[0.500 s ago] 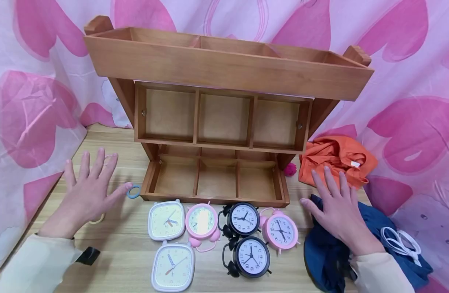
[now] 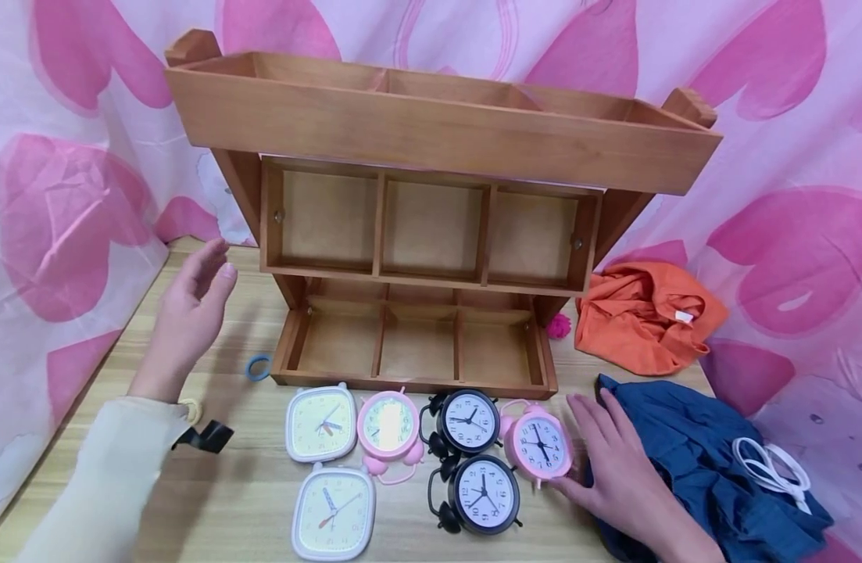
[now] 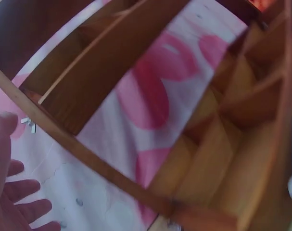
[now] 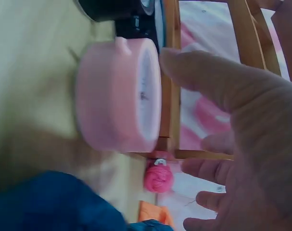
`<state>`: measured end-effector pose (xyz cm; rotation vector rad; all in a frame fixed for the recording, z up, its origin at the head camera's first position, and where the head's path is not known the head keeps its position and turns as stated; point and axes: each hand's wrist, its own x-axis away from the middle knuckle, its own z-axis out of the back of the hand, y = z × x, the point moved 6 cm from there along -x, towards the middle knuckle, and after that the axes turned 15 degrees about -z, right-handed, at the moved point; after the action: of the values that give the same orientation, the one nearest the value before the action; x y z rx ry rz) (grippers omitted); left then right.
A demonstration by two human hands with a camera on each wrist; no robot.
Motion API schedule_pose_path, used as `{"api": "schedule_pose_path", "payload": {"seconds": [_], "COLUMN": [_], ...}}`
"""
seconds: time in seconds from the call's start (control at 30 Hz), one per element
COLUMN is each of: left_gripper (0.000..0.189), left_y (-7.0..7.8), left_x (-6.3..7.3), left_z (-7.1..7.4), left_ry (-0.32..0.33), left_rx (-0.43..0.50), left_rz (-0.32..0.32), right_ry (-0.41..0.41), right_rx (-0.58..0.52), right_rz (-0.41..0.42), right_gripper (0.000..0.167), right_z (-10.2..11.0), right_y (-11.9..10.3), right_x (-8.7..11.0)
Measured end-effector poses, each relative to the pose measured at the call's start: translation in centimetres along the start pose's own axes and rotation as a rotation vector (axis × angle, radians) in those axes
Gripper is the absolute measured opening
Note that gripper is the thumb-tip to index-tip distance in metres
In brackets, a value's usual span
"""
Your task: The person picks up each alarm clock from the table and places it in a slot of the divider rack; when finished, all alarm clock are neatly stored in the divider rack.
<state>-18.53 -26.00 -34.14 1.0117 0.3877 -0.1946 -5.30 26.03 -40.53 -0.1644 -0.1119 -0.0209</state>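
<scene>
My right hand (image 2: 624, 473) is beside the rightmost pink alarm clock (image 2: 539, 444), its thumb and fingers spread around the clock's right side. In the right wrist view this pink clock (image 4: 118, 96) lies on its back, with the thumb close over its face. My left hand (image 2: 189, 313) is raised over the left of the table, fingers slightly bent and holding nothing. Several clocks lie face up: two white square ones (image 2: 321, 424), another pink one (image 2: 388, 426) and two black twin-bell ones (image 2: 468, 421). Behind them stands a tiered wooden shelf (image 2: 445, 117) with divided compartments.
A blue cloth (image 2: 691, 446) with a white cord (image 2: 771, 473) lies at the right, an orange cloth (image 2: 649, 317) behind it. A pink yarn ball (image 2: 559, 326) sits by the shelf's right corner. A blue ring (image 2: 258, 367) is on the left. Pink-patterned fabric hangs around the table.
My right hand has moved left and down from over the blue cloth to the pink clock. My left hand has turned onto its side and shifted up and slightly right.
</scene>
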Motion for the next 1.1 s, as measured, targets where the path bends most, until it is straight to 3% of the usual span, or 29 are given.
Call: {"api": "schedule_pose_path", "payload": {"seconds": [0.17, 0.27, 0.5, 0.63, 0.73, 0.83, 0.97, 1.1], "left_gripper": [0.048, 0.049, 0.048, 0.047, 0.047, 0.048, 0.047, 0.046], "left_y": [0.6, 0.9, 1.1, 1.0, 0.9, 1.2, 1.9, 2.2], "left_x": [-1.9, -3.0, -4.7, -4.8, -4.7, -4.7, -4.8, -4.8], "left_z": [-1.0, -1.6, -2.4, -2.7, -2.7, -2.6, -2.6, -2.6], "left_ry": [0.106, 0.135, 0.121, 0.139, 0.157, 0.155, 0.146, 0.146], "left_rx": [0.196, 0.285, 0.263, 0.325, 0.345, 0.303, 0.25, 0.244], "left_rz": [-0.053, -0.073, -0.079, -0.103, -0.108, -0.121, -0.145, -0.147], "right_ry": [-0.086, -0.133, -0.078, -0.051, -0.08, -0.136, -0.154, -0.075], "right_rx": [-0.021, -0.026, -0.065, -0.093, -0.111, -0.13, -0.133, -0.15], "right_rz": [-0.072, -0.123, -0.112, -0.112, -0.155, -0.213, -0.253, -0.216], "right_gripper": [0.101, 0.103, 0.111, 0.107, 0.104, 0.105, 0.106, 0.103], "right_z": [-2.1, -3.1, -3.7, -4.1, -4.4, -4.4, -2.9, -0.1], "right_y": [-0.2, -0.5, -1.1, -1.3, -1.2, -1.0, -0.8, -0.8], "right_x": [0.3, 0.2, 0.2, 0.2, 0.2, 0.4, 0.7, 0.7]}}
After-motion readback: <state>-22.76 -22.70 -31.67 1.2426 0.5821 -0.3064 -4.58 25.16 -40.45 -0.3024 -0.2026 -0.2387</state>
